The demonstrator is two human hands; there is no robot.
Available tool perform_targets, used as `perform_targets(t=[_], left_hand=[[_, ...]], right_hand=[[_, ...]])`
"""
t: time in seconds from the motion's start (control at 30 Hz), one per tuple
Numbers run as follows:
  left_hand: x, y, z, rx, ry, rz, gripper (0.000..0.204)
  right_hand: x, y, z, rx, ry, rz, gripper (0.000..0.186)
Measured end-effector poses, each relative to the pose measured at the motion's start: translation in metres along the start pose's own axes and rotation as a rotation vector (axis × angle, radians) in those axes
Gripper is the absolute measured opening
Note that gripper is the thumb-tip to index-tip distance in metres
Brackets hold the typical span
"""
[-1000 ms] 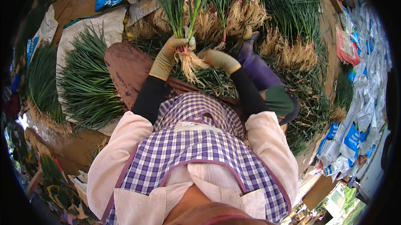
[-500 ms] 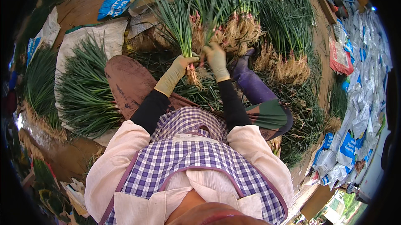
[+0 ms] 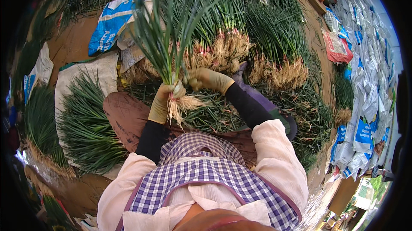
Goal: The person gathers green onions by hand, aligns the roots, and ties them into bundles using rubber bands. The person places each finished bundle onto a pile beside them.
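A bunch of scallions stands upright in front of me, green leaves up and pale roots hanging down. My left hand, in a yellowish glove, is wrapped round its lower stalks just above the roots. Beside the stalks on the right is my gloved right hand, fingers curled in and slightly blurred; what they pinch, if anything, is hidden. Loose green trimmings lie beneath both hands, between my legs.
Scallions with roots toward me lie in a row beyond my hands, and more on the right. At left, a scallion pile rests on a pale sack. A blue-and-white bag lies behind; silvery bags line the right.
The scallion bunch has come nearer and to the left in my left hand, its roots spread wider. My right hand has turned sideways, its fingers now close to the stalks. The view has shifted slightly.
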State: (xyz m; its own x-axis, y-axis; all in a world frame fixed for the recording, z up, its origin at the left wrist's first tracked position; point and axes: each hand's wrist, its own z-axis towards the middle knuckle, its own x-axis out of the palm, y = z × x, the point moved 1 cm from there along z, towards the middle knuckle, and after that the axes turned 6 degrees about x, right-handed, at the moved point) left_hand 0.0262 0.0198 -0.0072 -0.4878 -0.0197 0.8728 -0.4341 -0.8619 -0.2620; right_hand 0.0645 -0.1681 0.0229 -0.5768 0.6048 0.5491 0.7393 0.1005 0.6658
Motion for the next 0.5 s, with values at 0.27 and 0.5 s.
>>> perform_targets(t=[0.27,0.5], left_hand=[[-0.057,-0.004,-0.004,0.094,-0.304,-0.083,0.031],[-0.040,-0.027,0.000,0.186,-0.148,-0.111,0.021]], right_hand=[[-0.145,0.088,-0.058,0.165,-1.846,-1.296,0.079],[-0.102,0.130,-0.047,-0.144,-1.520,-0.997,0.063]])
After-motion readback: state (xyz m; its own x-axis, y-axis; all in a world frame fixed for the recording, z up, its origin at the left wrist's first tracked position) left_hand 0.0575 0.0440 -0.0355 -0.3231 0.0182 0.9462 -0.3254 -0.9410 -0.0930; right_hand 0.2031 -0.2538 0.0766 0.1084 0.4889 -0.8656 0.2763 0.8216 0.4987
